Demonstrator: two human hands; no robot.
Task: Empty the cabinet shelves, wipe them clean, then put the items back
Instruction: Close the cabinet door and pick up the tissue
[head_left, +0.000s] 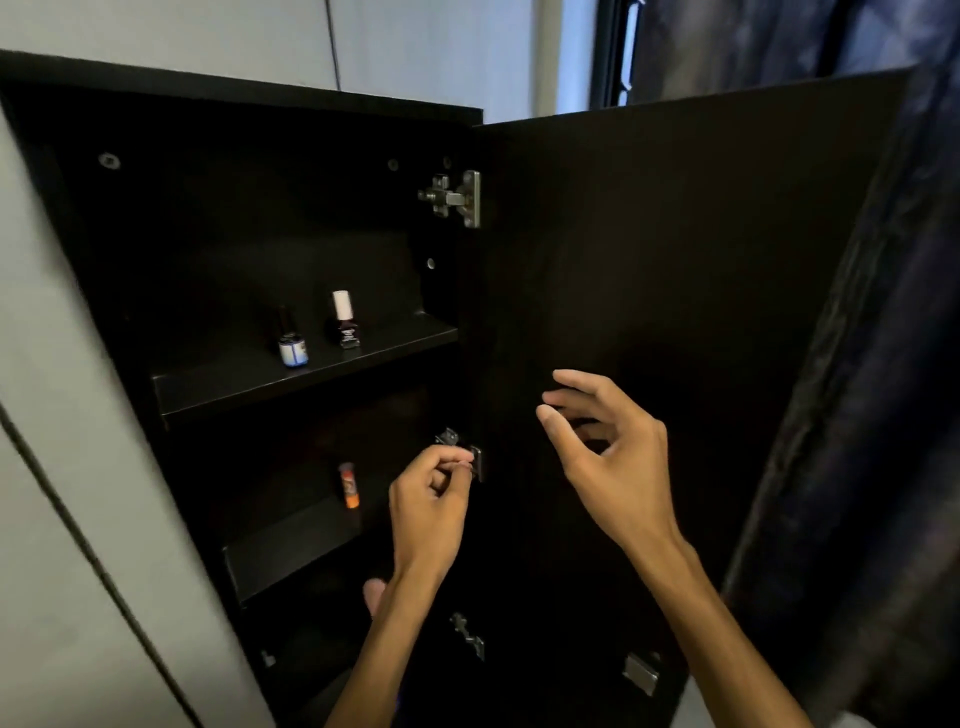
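Black wall cabinet (260, 234), door (675, 312) swung wide to the right. Upper shelf (218, 387) carries two small bottles side by side, apart: a dark-capped bottle (292, 345) and a white-capped bottle (343, 322). Lower shelf (291, 545) carries one small orange-ended tube (349, 486), upright near the back.

Left hand (431, 499) in front of the middle hinge (475, 460), fingers curled narrow; whether they pinch anything, cannot tell. Right hand (602, 447) hovers before the inner face of the door, fingers loosely spread, holding nothing.

Step, as judged: emptying, or possibly restocking. The sparse shelves fit either, and no cloth is in view.

Next move, if emptying: reach left into the lower shelf, pinch the tube, then lift the bottles upright so that they do not tip.
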